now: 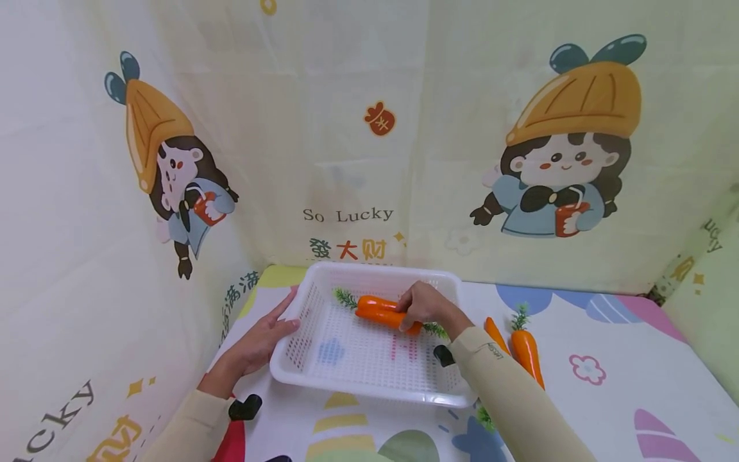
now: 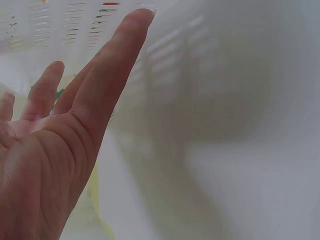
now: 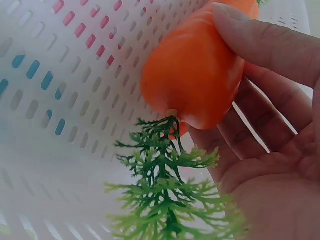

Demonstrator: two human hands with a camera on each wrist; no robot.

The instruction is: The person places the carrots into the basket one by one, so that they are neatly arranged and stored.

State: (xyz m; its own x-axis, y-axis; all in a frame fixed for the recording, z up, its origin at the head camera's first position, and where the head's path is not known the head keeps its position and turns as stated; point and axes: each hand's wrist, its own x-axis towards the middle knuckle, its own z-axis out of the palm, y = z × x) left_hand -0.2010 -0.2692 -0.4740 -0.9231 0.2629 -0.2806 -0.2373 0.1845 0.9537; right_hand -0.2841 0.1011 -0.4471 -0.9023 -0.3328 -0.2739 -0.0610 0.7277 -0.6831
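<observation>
A white perforated plastic basket (image 1: 369,389) stands on the table with two orange toy carrots inside. Reaching in from the right, my right hand (image 1: 426,303) grips the nearer carrot (image 1: 378,315), thumb on one side and fingers on the other. This carrot's leafy top (image 3: 170,185) points back toward the wrist in the right wrist view. Just behind it lies the second carrot (image 1: 374,300), its green leaves (image 1: 345,297) toward the left. My left hand (image 1: 262,340) is at the basket's left side, fingers extended along the outside and thumb at the rim.
Right of the basket, an orange carrot (image 1: 525,353) with green leaves and another carrot (image 1: 495,333) lie on the patterned tablecloth (image 1: 612,346), partly behind the right sleeve. More green leaves (image 1: 485,417) peek out beside that forearm. Printed cloth walls (image 1: 439,160) rise at the back and left.
</observation>
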